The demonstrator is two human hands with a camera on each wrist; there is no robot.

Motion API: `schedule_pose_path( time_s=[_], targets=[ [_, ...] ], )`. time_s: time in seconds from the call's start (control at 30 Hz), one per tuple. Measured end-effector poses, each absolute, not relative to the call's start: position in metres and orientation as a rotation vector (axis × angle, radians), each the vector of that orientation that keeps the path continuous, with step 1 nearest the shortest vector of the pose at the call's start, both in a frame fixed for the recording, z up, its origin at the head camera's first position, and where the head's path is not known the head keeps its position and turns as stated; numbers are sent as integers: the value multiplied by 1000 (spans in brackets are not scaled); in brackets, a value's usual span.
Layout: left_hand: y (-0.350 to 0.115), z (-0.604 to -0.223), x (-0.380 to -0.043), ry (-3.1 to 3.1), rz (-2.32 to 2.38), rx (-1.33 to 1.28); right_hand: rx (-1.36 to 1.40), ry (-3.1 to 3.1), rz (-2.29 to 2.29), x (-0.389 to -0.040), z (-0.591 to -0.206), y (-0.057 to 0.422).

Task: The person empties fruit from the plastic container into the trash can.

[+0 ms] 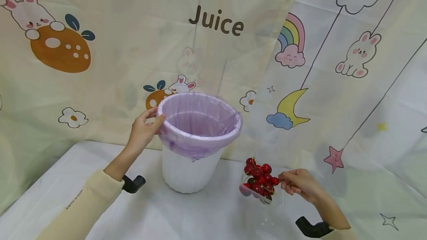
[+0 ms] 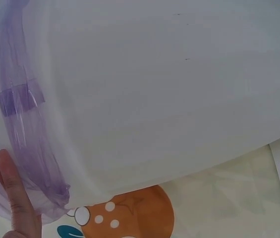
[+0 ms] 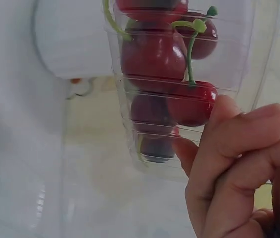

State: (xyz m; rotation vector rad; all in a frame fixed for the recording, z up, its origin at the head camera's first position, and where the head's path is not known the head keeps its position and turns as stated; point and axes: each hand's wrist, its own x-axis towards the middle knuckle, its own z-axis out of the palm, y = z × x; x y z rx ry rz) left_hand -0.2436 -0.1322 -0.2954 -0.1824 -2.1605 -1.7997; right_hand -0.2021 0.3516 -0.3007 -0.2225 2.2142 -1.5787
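A white bin [image 1: 191,169] stands on the table, lined with a purple plastic bag [image 1: 197,142] folded down over its rim. My left hand [image 1: 145,127] grips the left side of the rim, thumb over the bag; in the left wrist view a finger lies against the purple film. To the right of the bin, my right hand [image 1: 298,184] pinches the edge of a clear plastic container [image 3: 130,111]. Red cherries [image 1: 258,180] with green stems fill it, some dark. The container is tilted, and in the right wrist view its ribbed wall shows in front of the cherries.
A white-covered table [image 1: 140,214] carries the bin. Behind it hangs a printed curtain [image 1: 116,47] with cartoon rabbits, a rainbow and the word Juice. Black bands [image 1: 133,184] sit at both wrists, below light sleeves.
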Motion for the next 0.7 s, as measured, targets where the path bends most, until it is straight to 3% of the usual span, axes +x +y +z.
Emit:
schedule_pose_path(
  time_s=[0.27, 0.53, 0.7],
  targets=[
    [-131, -301, -249, -2164, -1789, -174, -339, 2227, -1559, -220, -240, 362],
    [-131, -297, -251, -2155, -1788, -185, -116, 2394, -1477, -242, -167, 332],
    [-132, -295, -250, -2161, -1785, -187, -85, 2335, -1564, -260, -142, 305]
  ],
)
